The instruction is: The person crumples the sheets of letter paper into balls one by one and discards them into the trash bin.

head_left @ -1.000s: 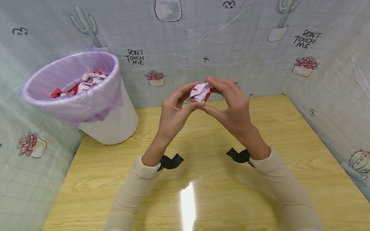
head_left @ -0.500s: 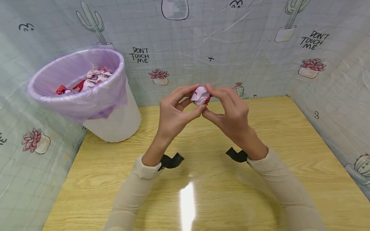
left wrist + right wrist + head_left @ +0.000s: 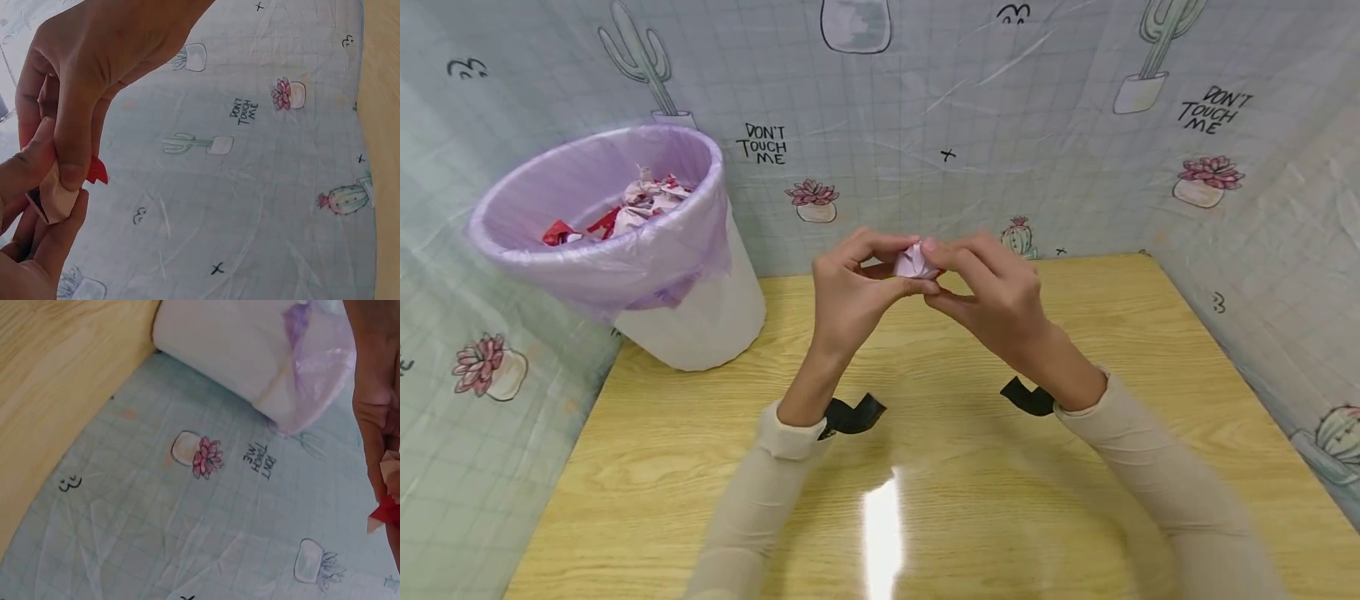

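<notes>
Between both hands, above the back part of the table, is a crumpled piece of paper (image 3: 913, 263), pale pink with red on one side. My left hand (image 3: 850, 292) pinches it between thumb and fingers from the left. From the right, my right hand (image 3: 996, 292) pinches it too, its fingers over the top and thumb below. In the left wrist view the folded paper (image 3: 57, 199) shows between the fingertips of both hands, with a red corner sticking out. Only a red and pale edge of the paper (image 3: 386, 512) appears in the right wrist view.
A white bin (image 3: 700, 325) with a purple plastic liner (image 3: 602, 258) stands at the table's back left. Crumpled red and pale paper scraps (image 3: 640, 204) lie inside it. A cactus-print cloth (image 3: 880, 125) hangs behind the wooden table (image 3: 925, 483). Black straps (image 3: 853, 414) stick out at both wrists.
The crumpled paper has been turned and squeezed flatter between the fingers. My right fingers have closed over its top, and the hands have come slightly lower. The head view shifted a little.
</notes>
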`<state>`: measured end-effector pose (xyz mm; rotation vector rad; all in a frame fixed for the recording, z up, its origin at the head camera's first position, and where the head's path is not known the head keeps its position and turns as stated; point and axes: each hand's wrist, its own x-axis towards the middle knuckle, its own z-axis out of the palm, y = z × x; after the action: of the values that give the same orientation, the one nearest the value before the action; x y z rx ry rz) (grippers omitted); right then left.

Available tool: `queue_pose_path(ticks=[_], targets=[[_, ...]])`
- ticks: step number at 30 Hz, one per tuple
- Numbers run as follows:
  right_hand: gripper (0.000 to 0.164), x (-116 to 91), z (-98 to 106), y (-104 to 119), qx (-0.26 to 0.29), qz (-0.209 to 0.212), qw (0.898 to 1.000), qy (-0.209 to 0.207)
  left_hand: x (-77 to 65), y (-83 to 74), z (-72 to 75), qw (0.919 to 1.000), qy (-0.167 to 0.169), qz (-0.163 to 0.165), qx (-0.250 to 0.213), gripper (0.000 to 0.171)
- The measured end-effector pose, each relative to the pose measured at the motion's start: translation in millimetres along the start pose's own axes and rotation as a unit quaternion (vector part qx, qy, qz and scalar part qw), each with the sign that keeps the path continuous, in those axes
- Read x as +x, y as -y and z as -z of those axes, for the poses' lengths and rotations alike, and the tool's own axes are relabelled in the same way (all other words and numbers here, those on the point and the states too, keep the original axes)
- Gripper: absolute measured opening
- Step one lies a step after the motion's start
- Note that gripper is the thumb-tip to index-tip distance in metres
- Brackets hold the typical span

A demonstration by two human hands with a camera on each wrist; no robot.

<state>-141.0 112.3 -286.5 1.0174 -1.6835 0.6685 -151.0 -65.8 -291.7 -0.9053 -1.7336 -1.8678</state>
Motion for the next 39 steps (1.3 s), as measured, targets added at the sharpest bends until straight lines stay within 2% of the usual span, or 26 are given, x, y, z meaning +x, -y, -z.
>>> queue_pose_path(ticks=[3, 5, 7, 10, 12, 13, 15, 17, 21, 25, 27, 28, 29, 30, 31, 32, 35, 37, 39], targets=[[0.038, 4.1, 4.4, -7.2, 0.030, -0.021, 0.999, 0.017, 3.7, -0.3, 4.1, 0.9984, 0.018, 0.042, -0.031, 0.041], [0.041, 7.2, 9.7, -12.7, 0.098, -0.054, 0.993, 0.031, 5.5, -1.5, 9.3, 0.9942, 0.047, 0.067, -0.069, 0.039], [0.044, 9.6, 16.0, -17.0, 0.199, -0.095, 0.975, 0.039, 6.9, -3.0, 14.7, 0.9858, 0.080, 0.094, -0.114, 0.035], [0.042, 12.2, 25.5, -19.7, 0.327, -0.140, 0.933, 0.056, 8.5, -4.0, 19.9, 0.9713, 0.118, 0.121, -0.167, 0.029], [0.039, 12.9, 30.0, -18.2, 0.371, -0.156, 0.913, 0.071, 8.8, -5.6, 21.0, 0.9635, 0.134, 0.134, -0.189, 0.028], [0.037, 13.3, 31.6, -16.7, 0.380, -0.160, 0.908, 0.079, 8.7, -6.8, 21.2, 0.9618, 0.139, 0.135, -0.194, 0.029], [0.035, 13.8, 33.6, -12.8, 0.388, -0.163, 0.902, 0.092, 8.1, -9.9, 21.7, 0.9597, 0.145, 0.135, -0.200, 0.032], [0.035, 14.3, 34.6, -8.6, 0.387, -0.167, 0.902, 0.098, 7.1, -13.7, 21.8, 0.9607, 0.147, 0.132, -0.195, 0.033], [0.037, 15.9, 36.6, -2.9, 0.367, -0.169, 0.910, 0.098, 4.9, -19.0, 21.7, 0.9691, 0.141, 0.116, -0.166, 0.030], [0.048, 17.4, 37.7, -0.8, 0.344, -0.173, 0.917, 0.102, 2.4, -22.9, 20.8, 0.9743, 0.126, 0.118, -0.145, 0.026], [0.050, 17.2, 37.2, -0.4, 0.345, -0.193, 0.912, 0.107, 1.8, -23.7, 20.9, 0.9741, 0.122, 0.125, -0.144, 0.026], [0.050, 16.6, 36.6, -0.4, 0.358, -0.209, 0.903, 0.108, 1.8, -23.9, 20.9, 0.9738, 0.121, 0.128, -0.144, 0.027], [0.050, 15.8, 36.0, -0.2, 0.372, -0.230, 0.893, 0.109, 1.8, -24.0, 21.2, 0.9737, 0.122, 0.126, -0.145, 0.031], [0.048, 14.7, 35.1, -0.1, 0.392, -0.257, 0.877, 0.108, 1.9, -24.3, 21.5, 0.9730, 0.124, 0.124, -0.150, 0.035], [0.045, 13.6, 33.9, -0.1, 0.416, -0.285, 0.857, 0.105, 1.9, -24.5, 21.9, 0.9721, 0.126, 0.120, -0.157, 0.041], [0.042, 12.8, 32.5, 0.0, 0.445, -0.312, 0.833, 0.100, 2.1, -24.9, 22.5, 0.9714, 0.129, 0.113, -0.164, 0.048], [0.034, 9.4, 27.8, -0.9, 0.539, -0.375, 0.748, 0.100, 3.1, -25.3, 25.3, 0.9716, 0.136, 0.081, -0.176, 0.056], [0.032, 7.8, 23.6, -1.4, 0.595, -0.399, 0.688, 0.117, 5.8, -24.9, 28.8, 0.9719, 0.144, 0.052, -0.179, 0.048], [0.032, 5.5, 19.3, -1.2, 0.644, -0.409, 0.629, 0.147, 9.8, -24.1, 33.2, 0.9729, 0.161, 0.008, -0.166, 0.041]])
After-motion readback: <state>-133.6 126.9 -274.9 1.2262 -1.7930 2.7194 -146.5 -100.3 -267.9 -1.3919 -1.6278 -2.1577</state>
